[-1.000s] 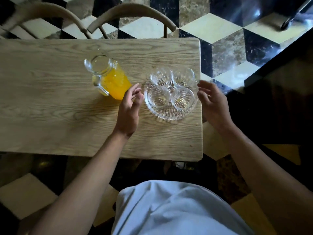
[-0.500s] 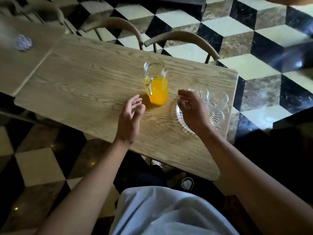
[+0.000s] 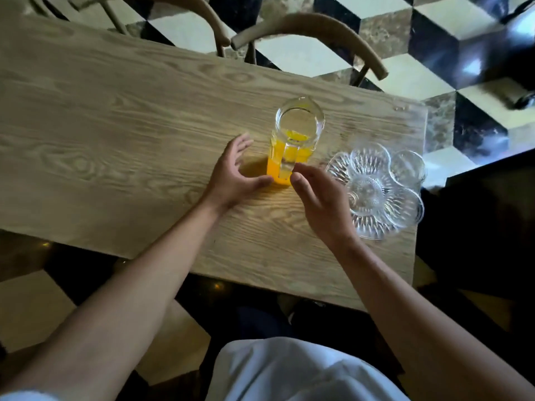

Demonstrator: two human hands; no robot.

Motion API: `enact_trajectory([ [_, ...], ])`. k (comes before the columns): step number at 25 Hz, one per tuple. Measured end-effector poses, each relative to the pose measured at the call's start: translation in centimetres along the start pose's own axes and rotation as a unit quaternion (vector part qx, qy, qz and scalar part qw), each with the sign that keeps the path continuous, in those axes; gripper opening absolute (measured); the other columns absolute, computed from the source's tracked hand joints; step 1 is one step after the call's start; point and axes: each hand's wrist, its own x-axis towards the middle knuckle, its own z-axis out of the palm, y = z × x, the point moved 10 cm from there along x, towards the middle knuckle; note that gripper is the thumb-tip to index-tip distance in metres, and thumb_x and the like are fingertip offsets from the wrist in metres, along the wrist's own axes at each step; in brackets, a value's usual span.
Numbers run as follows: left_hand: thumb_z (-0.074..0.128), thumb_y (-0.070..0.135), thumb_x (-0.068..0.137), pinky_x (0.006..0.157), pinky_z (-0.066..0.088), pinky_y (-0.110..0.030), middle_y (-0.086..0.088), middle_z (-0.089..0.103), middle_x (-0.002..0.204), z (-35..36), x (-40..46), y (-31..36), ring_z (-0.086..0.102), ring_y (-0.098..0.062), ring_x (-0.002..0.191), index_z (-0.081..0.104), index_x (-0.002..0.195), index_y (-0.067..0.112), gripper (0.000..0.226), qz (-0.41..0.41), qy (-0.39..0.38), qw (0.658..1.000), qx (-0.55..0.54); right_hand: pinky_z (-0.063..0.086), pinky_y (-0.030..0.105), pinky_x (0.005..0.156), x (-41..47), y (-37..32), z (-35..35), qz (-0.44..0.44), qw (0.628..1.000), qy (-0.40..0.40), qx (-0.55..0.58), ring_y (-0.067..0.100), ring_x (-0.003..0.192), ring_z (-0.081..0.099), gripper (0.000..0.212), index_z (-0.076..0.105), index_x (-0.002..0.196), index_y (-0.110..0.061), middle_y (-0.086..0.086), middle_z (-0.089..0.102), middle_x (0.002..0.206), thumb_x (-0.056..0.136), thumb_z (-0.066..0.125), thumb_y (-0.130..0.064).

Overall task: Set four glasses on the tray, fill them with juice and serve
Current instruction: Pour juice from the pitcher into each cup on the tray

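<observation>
A glass jug (image 3: 295, 143) holding orange juice stands on the wooden table (image 3: 115, 134), its handle turned toward me. My left hand (image 3: 234, 175) lies just left of the jug with fingers spread, the thumb at its base. My right hand (image 3: 318, 198) hovers just right of the jug's handle, fingers loosely extended and holding nothing. At the table's right end a cut-glass tray (image 3: 341, 166) carries several empty clear glasses (image 3: 373, 186), partly behind my right hand.
Two curved wooden chair backs (image 3: 312, 27) stand at the table's far edge. The tray sits close to the table's right edge (image 3: 419, 175). A dark counter (image 3: 492, 227) lies to the right, over a chequered tile floor.
My right hand left the tray and moved left to the jug's handle. My left hand moved in to the jug's base. The camera view shifted.
</observation>
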Motion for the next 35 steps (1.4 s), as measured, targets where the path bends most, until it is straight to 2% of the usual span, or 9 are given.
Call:
enact_trajectory([
  [7, 0.102, 0.019, 0.059, 0.12, 0.042, -0.029, -0.001, 0.055, 0.152, 5.0, 6.8, 1.2, 0.054, -0.001, 0.136, 0.037, 0.158, 0.012, 0.118, 0.07, -0.221, 0.965, 0.122, 0.054, 0.026, 0.086, -0.3, 1.3, 0.9, 0.003, 0.991, 0.064, 0.12, 0.007, 0.095, 0.073, 0.023, 0.074, 0.111, -0.013, 0.004, 0.079, 0.102, 0.093, 0.074, -0.026],
  [11, 0.099, 0.011, 0.064, 0.093, 0.042, 0.0, 0.01, 0.063, 0.128, 5.7, 7.8, 1.6, 0.057, 0.028, 0.104, 0.047, 0.149, 0.011, 0.1, 0.097, -0.243, 0.953, 0.153, 0.051, 0.026, 0.083, -0.5, 1.4, 1.8, 0.007, 0.986, 0.069, 0.154, 0.006, 0.088, 0.071, 0.023, 0.074, 0.112, -0.007, 0.002, 0.077, 0.096, 0.092, 0.074, -0.019],
  [14, 0.099, 0.016, 0.063, 0.093, 0.04, 0.0, 0.01, 0.065, 0.125, 5.8, 8.3, 1.4, 0.058, 0.026, 0.105, 0.052, 0.145, 0.009, 0.095, 0.113, -0.26, 0.943, 0.173, 0.051, 0.026, 0.079, -0.6, 1.4, 2.2, 0.003, 0.985, 0.086, 0.152, 0.005, 0.083, 0.068, 0.026, 0.073, 0.11, 0.003, 0.0, 0.074, 0.092, 0.095, 0.07, -0.018],
  [17, 0.1, 0.02, 0.062, 0.09, 0.039, 0.002, 0.019, 0.066, 0.117, 5.9, 8.5, 1.7, 0.057, 0.029, 0.102, 0.058, 0.14, 0.005, 0.09, 0.139, -0.273, 0.93, 0.202, 0.055, 0.048, 0.08, -0.7, 1.0, 2.7, 0.006, 0.982, 0.097, 0.161, 0.033, 0.09, 0.071, 0.029, 0.071, 0.104, 0.002, 0.015, 0.076, 0.1, 0.099, 0.065, -0.026],
  [20, 0.101, 0.025, 0.063, 0.086, 0.038, 0.003, 0.023, 0.064, 0.111, 5.8, 8.3, 2.4, 0.057, 0.028, 0.098, 0.062, 0.135, 0.009, 0.084, 0.147, -0.284, 0.922, 0.218, 0.052, 0.031, 0.082, -0.6, 0.0, 2.3, 0.002, 0.983, 0.092, 0.157, 0.023, 0.09, 0.069, 0.018, 0.073, 0.103, 0.0, 0.014, 0.074, 0.096, 0.101, 0.06, -0.014],
  [24, 0.102, 0.033, 0.06, 0.086, 0.04, 0.002, 0.009, 0.067, 0.115, 5.4, 7.5, 3.5, 0.065, 0.0, 0.101, 0.063, 0.134, 0.009, 0.087, 0.163, -0.252, 0.924, 0.237, 0.049, 0.027, 0.08, -0.5, -0.8, 2.0, 0.006, 0.983, 0.074, 0.165, 0.027, 0.087, 0.065, 0.02, 0.072, 0.096, 0.004, 0.019, 0.071, 0.091, 0.102, 0.056, -0.008],
  [27, 0.101, 0.045, 0.055, 0.093, 0.054, -0.02, 0.002, 0.072, 0.118, 4.8, 6.4, 3.6, 0.069, -0.013, 0.107, 0.064, 0.133, 0.011, 0.093, 0.158, -0.209, 0.936, 0.234, 0.048, 0.023, 0.083, -0.7, -0.5, 1.3, 0.026, 0.98, 0.067, 0.185, 0.018, 0.087, 0.065, 0.021, 0.071, 0.096, 0.005, 0.015, 0.072, 0.092, 0.103, 0.055, -0.007],
  [30, 0.09, 0.064, 0.047, 0.092, 0.059, -0.032, 0.001, 0.075, 0.113, 4.3, 4.9, 3.4, 0.072, -0.013, 0.101, 0.065, 0.126, 0.013, 0.096, 0.135, -0.163, 0.948, 0.238, 0.047, 0.019, 0.082, -1.3, -1.1, 0.0, 0.023, 0.978, 0.071, 0.195, 0.008, 0.085, 0.063, 0.022, 0.07, 0.093, 0.005, 0.008, 0.071, 0.089, 0.104, 0.054, -0.005],
  [35, 0.096, 0.054, 0.05, 0.083, 0.052, -0.013, 0.012, 0.072, 0.103, 4.2, 0.5, 4.7, 0.068, 0.003, 0.091, 0.065, 0.12, 0.021, 0.084, 0.107, -0.1, 0.969, 0.2, 0.045, 0.024, 0.079, -2.9, -2.9, -2.1, -0.012, 0.976, 0.035, 0.214, 0.014, 0.083, 0.059, 0.026, 0.066, 0.089, 0.008, 0.019, 0.067, 0.085, 0.103, 0.051, -0.008],
])
